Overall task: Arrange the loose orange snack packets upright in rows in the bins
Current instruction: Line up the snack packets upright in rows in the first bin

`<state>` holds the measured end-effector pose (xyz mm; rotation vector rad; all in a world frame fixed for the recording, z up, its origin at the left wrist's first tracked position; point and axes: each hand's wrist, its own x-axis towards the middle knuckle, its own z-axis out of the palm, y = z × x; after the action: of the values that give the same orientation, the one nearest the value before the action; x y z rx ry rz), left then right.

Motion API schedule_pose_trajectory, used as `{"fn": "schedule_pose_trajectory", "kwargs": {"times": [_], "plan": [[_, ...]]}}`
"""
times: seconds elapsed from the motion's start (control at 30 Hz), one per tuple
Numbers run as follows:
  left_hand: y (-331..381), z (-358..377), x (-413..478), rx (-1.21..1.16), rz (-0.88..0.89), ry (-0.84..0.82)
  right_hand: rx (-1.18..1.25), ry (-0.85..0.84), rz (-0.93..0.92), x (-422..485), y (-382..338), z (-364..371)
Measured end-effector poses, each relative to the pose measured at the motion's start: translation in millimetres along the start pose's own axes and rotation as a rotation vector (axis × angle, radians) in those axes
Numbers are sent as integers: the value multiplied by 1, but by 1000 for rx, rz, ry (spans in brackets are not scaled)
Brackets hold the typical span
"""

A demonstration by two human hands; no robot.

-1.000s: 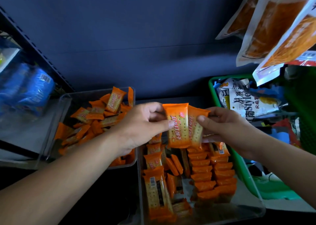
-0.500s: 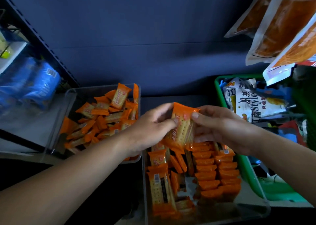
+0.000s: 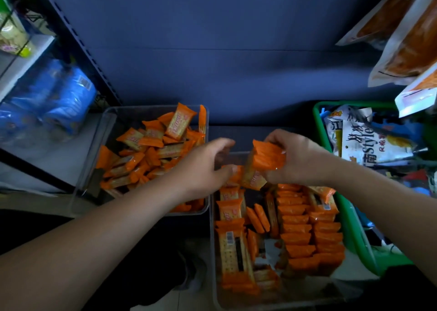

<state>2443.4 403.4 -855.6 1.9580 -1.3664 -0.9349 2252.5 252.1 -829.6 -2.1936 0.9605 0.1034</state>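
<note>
Packets [image 3: 267, 160], glossy orange, crimp-edged, in right hand [image 3: 301, 161] fingers' pinch; left hand [image 3: 203, 168] fingers loose, empty.

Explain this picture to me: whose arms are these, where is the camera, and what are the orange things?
No machine here: these are a person's two bare arms, filmed by one camera worn on the head, looking down. The right hand grips a small bunch of orange packets above the near bin, where more packets stand in rows. The left hand hovers beside it, fingers loose, apparently holding nothing. The far bin holds a loose pile. A green basket of other snacks sits on the right.
</note>
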Motion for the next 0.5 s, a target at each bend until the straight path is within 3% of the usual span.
{"fn": "schedule_pose_trajectory", "kwargs": {"times": [0.17, 0.3, 0.5], "plan": [[-12, -6, -5, 145, -44, 25, -421, -27, -54, 14, 24, 32], [-17, -1, -8, 196, -28, -2, -459, 14, 23, 18, 35, 53], [-9, 11, -14, 354, 67, -13, -603, 36, -83, 22, 29, 53]]}}
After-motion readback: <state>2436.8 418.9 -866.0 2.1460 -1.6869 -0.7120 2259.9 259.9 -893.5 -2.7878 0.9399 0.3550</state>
